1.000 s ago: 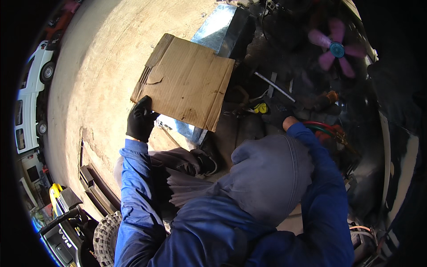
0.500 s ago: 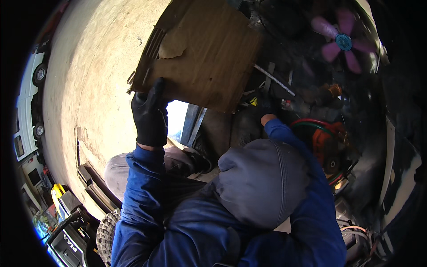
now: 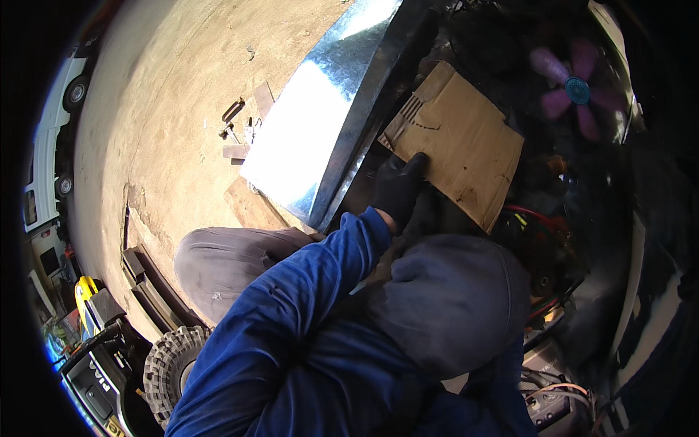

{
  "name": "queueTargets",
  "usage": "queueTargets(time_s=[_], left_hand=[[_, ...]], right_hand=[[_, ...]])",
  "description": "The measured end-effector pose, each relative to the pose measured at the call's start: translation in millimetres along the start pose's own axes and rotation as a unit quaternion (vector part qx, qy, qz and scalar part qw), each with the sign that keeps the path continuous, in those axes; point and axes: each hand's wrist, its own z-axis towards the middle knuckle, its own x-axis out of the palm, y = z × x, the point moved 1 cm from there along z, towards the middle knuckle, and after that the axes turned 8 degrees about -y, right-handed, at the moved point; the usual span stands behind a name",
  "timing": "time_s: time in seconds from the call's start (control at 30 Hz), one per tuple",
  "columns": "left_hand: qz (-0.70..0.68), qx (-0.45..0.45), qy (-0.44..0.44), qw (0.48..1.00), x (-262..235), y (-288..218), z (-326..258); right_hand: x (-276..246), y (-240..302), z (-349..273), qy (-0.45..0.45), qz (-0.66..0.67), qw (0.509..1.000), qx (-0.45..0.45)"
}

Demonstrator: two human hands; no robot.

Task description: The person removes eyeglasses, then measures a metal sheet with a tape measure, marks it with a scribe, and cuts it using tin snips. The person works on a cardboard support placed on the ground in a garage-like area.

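A gloved left hand (image 3: 397, 186) steadies a torn cardboard sheet (image 3: 459, 153) over a dark engine bay.

Fingers closed on the sheet's lower-left edge, the hand holds it tilted between a bright sheet-metal panel (image 3: 320, 124) and a pink fan (image 3: 571, 87). Gripped at one edge only, the creased sheet could sag or slide into the red cables (image 3: 535, 222) below. Loose metal scraps (image 3: 240, 131) lie on the dirt. A grey hood (image 3: 451, 302) hides the right hand.
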Motion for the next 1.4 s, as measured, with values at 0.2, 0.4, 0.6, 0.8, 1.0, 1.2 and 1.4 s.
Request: queueTargets(time_s=[0.2, 0.4, 0.6, 0.8, 1.0, 1.2, 1.4], left_hand=[[0.057, -0.227, 0.101, 0.967, -33, 86, 35], [0.633, 0.166, 0.306, 0.692, -60, 27, 9], [0.19, 0.221, 0.242, 0.926, -24, -87, -24], [0.232, 0.217, 0.179, 0.931, -58, -193, -6], [0.347, 0.325, 0.2, 0.857, -89, -207, 13], [0.414, 0.343, 0.14, 0.832, -90, -190, 16], [0.43, 0.368, 0.117, 0.816, -91, -196, 20]], right_hand=[[-57, 29, 15, 0.05, 0.039, 0.988, -0.141], [-65, 205, 90, 0.312, 0.292, 0.904, -0.012], [-13, 330, 139, 0.553, 0.328, 0.766, 0.015], [32, 425, 140, 0.583, 0.465, 0.666, 0.018], [69, 438, 126, 0.587, 0.436, 0.682, 0.007], [110, 432, 104, 0.55, 0.442, 0.708, 0.03], [99, 442, 118, 0.53, 0.439, 0.725, 0.027]])
